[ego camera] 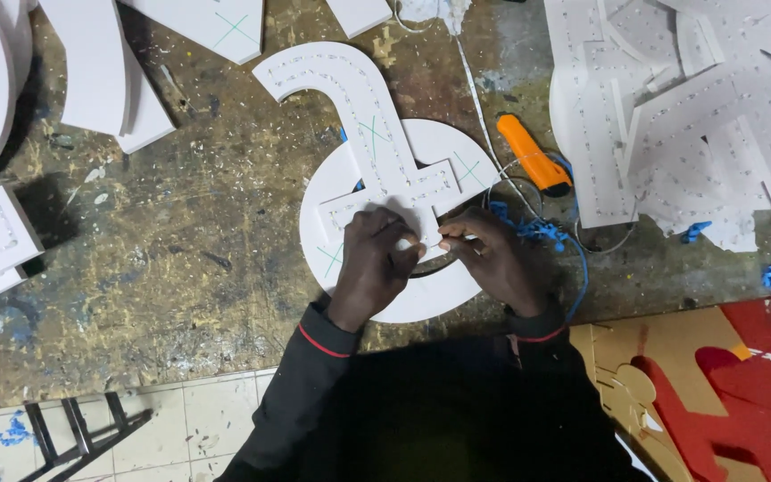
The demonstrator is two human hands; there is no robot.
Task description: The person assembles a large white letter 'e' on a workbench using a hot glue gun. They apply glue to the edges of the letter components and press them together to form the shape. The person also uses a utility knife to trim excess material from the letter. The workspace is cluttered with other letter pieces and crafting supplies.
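A white curved letter-shaped foam piece (350, 107) with rows of small holes lies on top of a round white foam disc (430, 295) on the worn workbench. My left hand (375, 263) and my right hand (493, 254) meet at the lower end of the letter piece, fingertips pinching something small and white between them. What it is I cannot make out. A thin wire (484, 125) runs from the top of the bench down toward my right hand. An orange tool (533, 156) lies just right of the disc.
A heap of perforated white letter cut-outs (689, 107) fills the top right. More white foam shapes (91, 71) lie at the top left and left edge. Blue scraps (537, 230) lie beside my right hand. A red and tan board (716, 384) sits at bottom right. A tiled floor (198, 419) shows below the bench edge.
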